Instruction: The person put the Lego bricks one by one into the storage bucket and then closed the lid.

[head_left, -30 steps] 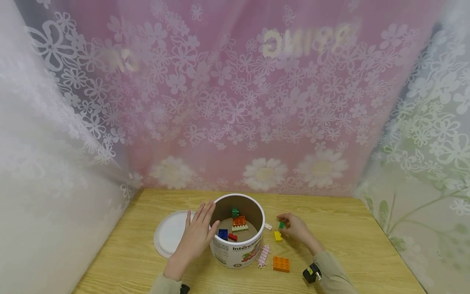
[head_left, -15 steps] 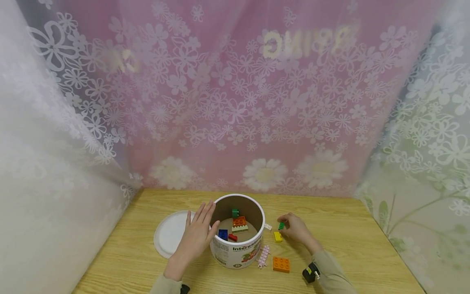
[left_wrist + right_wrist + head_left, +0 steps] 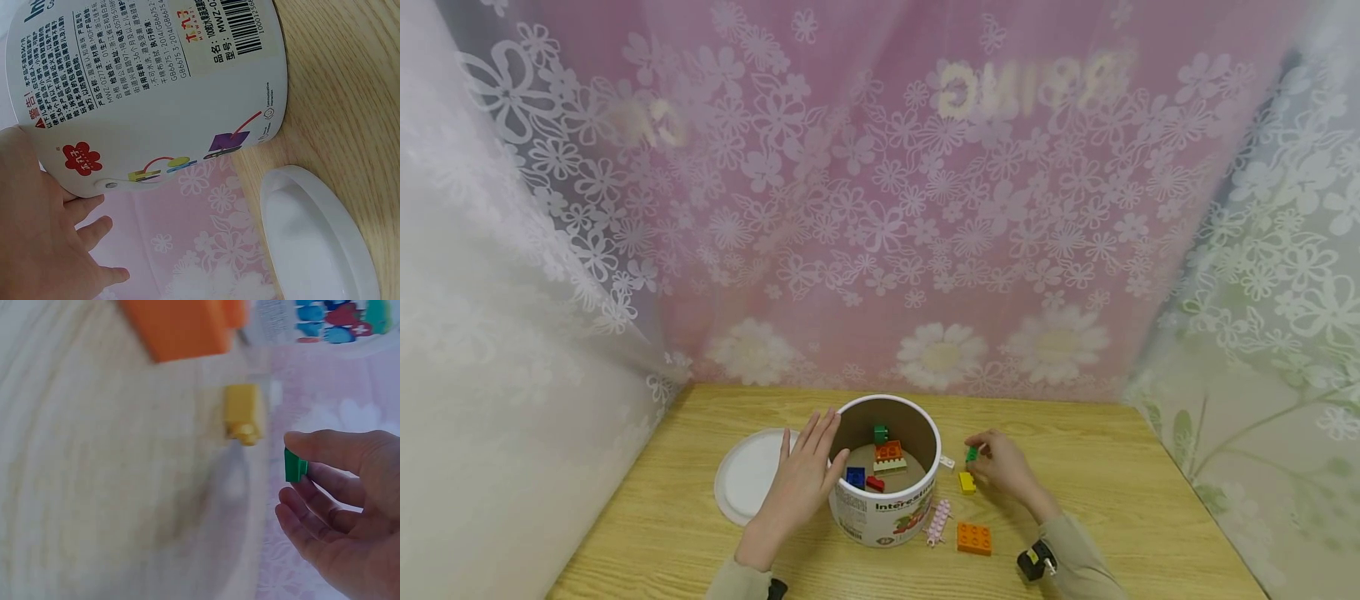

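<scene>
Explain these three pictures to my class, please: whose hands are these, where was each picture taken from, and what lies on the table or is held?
No machine here: a person works with two bare hands. The wide picture comes from a camera on the head; the other two come from cameras on each wrist.

On the wooden table stands a round white tub, open, with several coloured bricks inside. Its white lid lies flat to the left.

The left hand rests with straight fingers against the tub's side. The right hand pinches a small green brick between thumb and fingers.

Beside the tub lie a yellow brick, an orange brick and a pale pink piece.
</scene>
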Available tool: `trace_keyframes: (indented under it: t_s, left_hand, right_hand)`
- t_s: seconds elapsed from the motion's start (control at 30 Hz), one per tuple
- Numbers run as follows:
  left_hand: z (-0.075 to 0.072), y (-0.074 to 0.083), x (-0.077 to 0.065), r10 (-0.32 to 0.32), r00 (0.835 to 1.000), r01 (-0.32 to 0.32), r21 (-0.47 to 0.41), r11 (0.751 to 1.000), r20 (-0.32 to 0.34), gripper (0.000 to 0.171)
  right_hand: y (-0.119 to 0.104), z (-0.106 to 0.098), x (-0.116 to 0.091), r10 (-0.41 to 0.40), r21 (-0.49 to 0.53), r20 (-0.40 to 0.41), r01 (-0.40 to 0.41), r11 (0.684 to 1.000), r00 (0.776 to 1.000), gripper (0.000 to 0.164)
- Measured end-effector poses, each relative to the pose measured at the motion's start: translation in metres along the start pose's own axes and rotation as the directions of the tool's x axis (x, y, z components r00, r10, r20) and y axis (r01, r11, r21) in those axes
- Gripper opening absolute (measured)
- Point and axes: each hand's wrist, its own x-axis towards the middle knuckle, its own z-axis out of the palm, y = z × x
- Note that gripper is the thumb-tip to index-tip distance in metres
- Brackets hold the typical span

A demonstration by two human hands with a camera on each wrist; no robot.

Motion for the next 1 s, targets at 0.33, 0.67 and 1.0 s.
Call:
trace_keyframes:
  t_s: [0.33, 0.67, 1.0]
  left_hand:
    - [0.000, -0.002, 0.000, 0.003, 1.000, -0.003, -0.009, 1.000, -0.006, 0.063]
    - [0.001, -0.001, 0.000, -0.005, 1.000, 0.005, -0.015, 1.000, 0.007, 0.063]
    - [0.000, 0.000, -0.001, -0.005, 1.000, 0.006, -0.007, 1.000, 0.006, 0.063]
  right_hand:
    - [-0.027, -0.021, -0.002, -0.100, 0.020, -0.069, 0.102, 0.995, 0.993, 0.033]
    - [-0.057, -0.034, -0.003, -0.199, 0.033, -0.144, 0.206, 0.978, 0.969, 0.034]
    - [-0.088, -0.041, -0.007, -0.234, 0.083, -0.171, 0.250, 0.965, 0.957, 0.035]
